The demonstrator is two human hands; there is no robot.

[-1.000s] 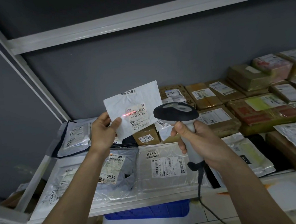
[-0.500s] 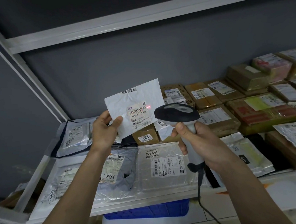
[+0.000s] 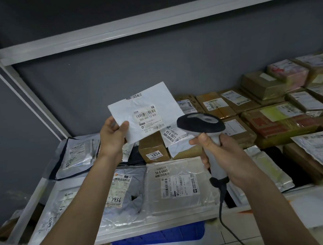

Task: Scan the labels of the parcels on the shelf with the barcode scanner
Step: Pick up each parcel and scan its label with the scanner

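Two hands work above the shelf (image 3: 126, 237): the left hand (image 3: 111, 136) pinches the white parcel's (image 3: 146, 112) nine-o'clock edge, the right hand (image 3: 219, 156) grips the scanner (image 3: 200, 126) at its four o'clock, a gap between.

Both bare forearms reach up from the bottom edge, left from about 7 o'clock, right from about 5 o'clock. Left hand (image 3: 113, 137) raised, palm facing right, thumb on the near face of a white mailer (image 3: 146, 112), pinching its lower-left corner. Right hand (image 3: 219, 156) lower, toward 3 o'clock of the left, fist wrapped round a barcode scanner (image 3: 201, 124) handle, thumb up near its head.
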